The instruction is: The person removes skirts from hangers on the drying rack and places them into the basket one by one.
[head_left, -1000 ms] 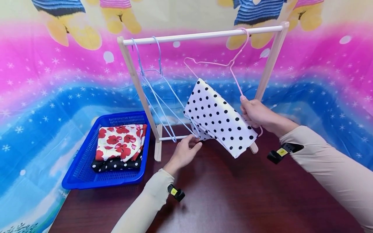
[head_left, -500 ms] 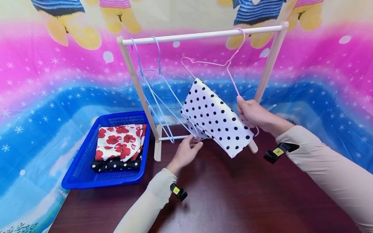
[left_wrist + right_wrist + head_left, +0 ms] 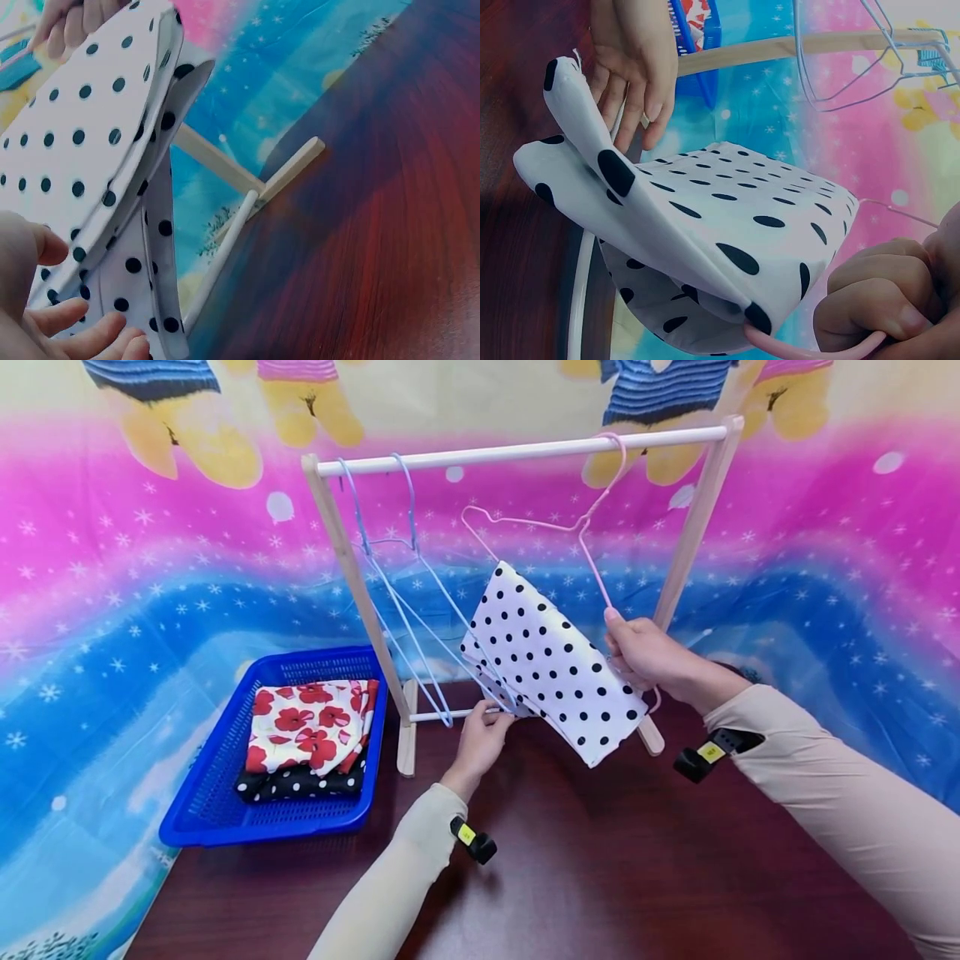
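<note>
A white cloth with black dots [image 3: 555, 672] hangs folded over the lower bar of a pink clothes hanger [image 3: 583, 523], whose hook sits on the rack's top rail. My right hand [image 3: 648, 652] grips the hanger's right side, fingers curled round the wire in the right wrist view. The hanger and cloth tilt, left end higher. My left hand [image 3: 482, 739] is at the cloth's lower left edge. In the left wrist view its fingers [image 3: 90, 337] are spread and loosely bent beside the cloth [image 3: 75, 135], gripping nothing.
Two blue hangers [image 3: 411, 514] hang at the left of the wooden rack [image 3: 517, 452] and overlap the cloth in the head view. At left, a blue basket [image 3: 217, 838] holds a folded red-flowered cloth [image 3: 307, 727] on a black dotted cloth [image 3: 300, 785]. A patterned backdrop stands behind.
The pink hanger and dotted cloth have shifted a little left along the rail with my right hand. My left hand has moved slightly right and up at the cloth's lower edge.
</note>
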Motion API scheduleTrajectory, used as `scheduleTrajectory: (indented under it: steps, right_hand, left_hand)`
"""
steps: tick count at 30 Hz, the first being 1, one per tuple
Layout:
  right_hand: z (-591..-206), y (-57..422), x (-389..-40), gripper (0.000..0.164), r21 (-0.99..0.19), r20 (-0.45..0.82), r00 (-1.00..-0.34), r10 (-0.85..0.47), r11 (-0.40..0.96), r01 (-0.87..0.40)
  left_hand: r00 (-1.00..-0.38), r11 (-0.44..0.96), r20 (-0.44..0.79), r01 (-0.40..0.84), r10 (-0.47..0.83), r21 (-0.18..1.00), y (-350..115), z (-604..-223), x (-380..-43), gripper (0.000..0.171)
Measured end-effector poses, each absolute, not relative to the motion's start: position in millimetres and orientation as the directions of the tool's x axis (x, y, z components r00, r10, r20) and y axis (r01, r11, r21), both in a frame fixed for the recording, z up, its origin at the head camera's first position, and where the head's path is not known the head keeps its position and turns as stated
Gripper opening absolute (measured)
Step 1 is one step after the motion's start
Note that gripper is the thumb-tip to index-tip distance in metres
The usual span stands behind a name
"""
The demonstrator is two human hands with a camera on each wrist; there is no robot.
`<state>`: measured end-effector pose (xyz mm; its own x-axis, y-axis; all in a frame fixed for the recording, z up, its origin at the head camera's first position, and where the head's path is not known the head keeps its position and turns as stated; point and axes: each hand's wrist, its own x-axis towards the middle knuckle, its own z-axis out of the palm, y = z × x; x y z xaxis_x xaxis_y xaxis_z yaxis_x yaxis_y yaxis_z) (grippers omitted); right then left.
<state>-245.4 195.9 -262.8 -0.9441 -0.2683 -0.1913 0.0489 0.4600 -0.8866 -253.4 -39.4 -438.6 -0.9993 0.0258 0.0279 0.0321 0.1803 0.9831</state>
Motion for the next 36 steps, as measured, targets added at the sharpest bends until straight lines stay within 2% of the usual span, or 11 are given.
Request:
scheduleTrajectory:
  steps: [5, 13, 18, 25, 36]
  right_hand:
    - [-263.1, 193.2, -246.2, 0.062, -0.882, -0.185, -0.945, -0.269, 0.469, 0.039]
    - [-264.3, 190.0, -245.3, 0.063, -0.879, -0.168, -0.954, -0.250, 0.476, 0.030]
    - [-264.7, 189.8, -245.7, 0.063, -0.879, -0.175, -0.952, -0.253, 0.476, 0.035]
    - [-263.9, 190.1, -246.7, 0.063, -0.879, -0.181, -0.947, -0.265, 0.476, 0.034]
    - [-265.7, 190.4, -248.4, 0.063, -0.877, -0.185, -0.948, -0.260, 0.478, 0.040]
  left_hand:
    - [-0.999, 0.085, -0.044, -0.043, 0.002, 0.995, -41.5, -443.3, -262.9, 0.038]
    - [-0.968, -0.181, -0.206, -0.231, 0.144, 0.956, -35.1, -446.9, -275.1, 0.035]
    - [-0.951, -0.337, -0.221, -0.285, 0.214, 0.898, -31.0, -444.1, -275.5, 0.030]
    - [-0.935, -0.453, -0.211, -0.325, 0.285, 0.830, -26.8, -438.3, -271.9, 0.033]
    - [-0.940, -0.604, -0.206, -0.333, 0.272, 0.724, -18.5, -424.1, -266.7, 0.008]
